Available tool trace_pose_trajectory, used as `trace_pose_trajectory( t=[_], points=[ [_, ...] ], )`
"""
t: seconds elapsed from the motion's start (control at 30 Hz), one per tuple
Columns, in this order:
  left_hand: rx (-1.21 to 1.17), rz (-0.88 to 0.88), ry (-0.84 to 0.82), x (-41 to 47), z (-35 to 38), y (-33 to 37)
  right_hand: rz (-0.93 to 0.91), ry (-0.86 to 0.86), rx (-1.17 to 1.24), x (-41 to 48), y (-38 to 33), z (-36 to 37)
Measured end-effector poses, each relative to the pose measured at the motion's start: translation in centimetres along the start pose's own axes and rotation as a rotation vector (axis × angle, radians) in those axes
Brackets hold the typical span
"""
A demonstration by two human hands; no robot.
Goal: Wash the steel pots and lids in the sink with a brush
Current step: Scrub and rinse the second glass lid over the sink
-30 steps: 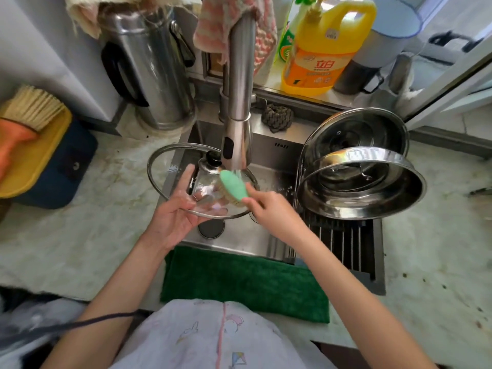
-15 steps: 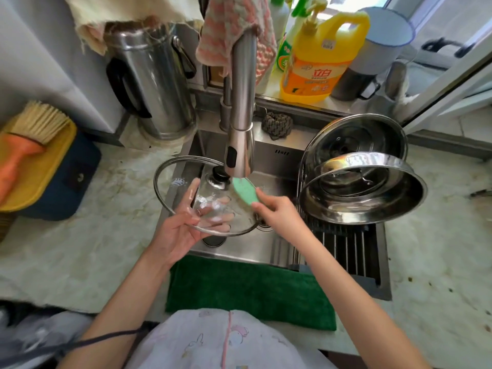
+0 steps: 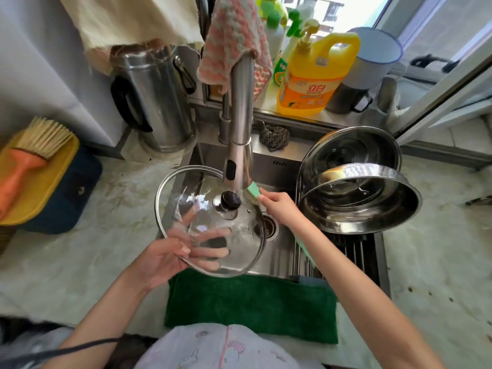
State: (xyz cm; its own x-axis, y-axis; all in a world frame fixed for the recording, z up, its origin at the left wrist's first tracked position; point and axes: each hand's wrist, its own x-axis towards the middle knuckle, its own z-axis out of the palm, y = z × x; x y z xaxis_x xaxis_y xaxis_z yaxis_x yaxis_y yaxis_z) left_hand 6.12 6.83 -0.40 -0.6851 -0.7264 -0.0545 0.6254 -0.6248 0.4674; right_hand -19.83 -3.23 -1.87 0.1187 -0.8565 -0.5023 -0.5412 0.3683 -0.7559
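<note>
A round glass lid [image 3: 186,209] with a steel rim and a black knob is held tilted over the sink [image 3: 277,251], under the faucet [image 3: 239,129]. My left hand [image 3: 165,257] grips its near rim, fingers showing through the glass from below. My right hand [image 3: 279,206] holds a mint-green brush [image 3: 253,191], its bristles against the lid just right of the knob. A steel pot [image 3: 364,206] lies on its side on the drying rack at the right, with a steel lid [image 3: 351,153] leaning behind it.
A steel kettle [image 3: 157,102] stands at the back left. A yellow detergent bottle [image 3: 314,75] and a white mug sit on the sill. A green towel [image 3: 250,307] covers the front edge. An orange brush on a yellow board [image 3: 34,166] lies far left.
The lid has tipped so its knob side faces up and sits lower toward me. My right hand has moved the brush from the lid's middle to beside the knob.
</note>
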Motion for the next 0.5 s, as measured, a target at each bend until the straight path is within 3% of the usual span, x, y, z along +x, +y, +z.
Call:
trace_pose_trajectory(
  t=[0.1, 0.2, 0.33, 0.47, 0.5],
  points=[
    [0.151, -0.055, 0.081, 0.3, 0.2, -0.5, -0.032, -0.167, 0.193, -0.1, -1.8, 0.4],
    [0.101, -0.088, 0.048, 0.8, 0.9, -1.4, -0.050, -0.048, 0.132, 0.8, -2.9, -0.2],
    [0.058, -0.124, 0.133, 1.3, 1.1, -1.5, -0.135, -0.176, 0.003, 0.8, -4.4, 0.4],
    [0.115, -0.174, 0.152, 1.2, 1.1, -1.3, -0.094, -0.060, -0.046, 1.4, -4.3, -1.1],
    [0.097, -0.182, 0.144, 1.1, 1.1, -1.4, -0.108, -0.106, -0.011, 1.2, -4.2, -1.2]
  ],
)
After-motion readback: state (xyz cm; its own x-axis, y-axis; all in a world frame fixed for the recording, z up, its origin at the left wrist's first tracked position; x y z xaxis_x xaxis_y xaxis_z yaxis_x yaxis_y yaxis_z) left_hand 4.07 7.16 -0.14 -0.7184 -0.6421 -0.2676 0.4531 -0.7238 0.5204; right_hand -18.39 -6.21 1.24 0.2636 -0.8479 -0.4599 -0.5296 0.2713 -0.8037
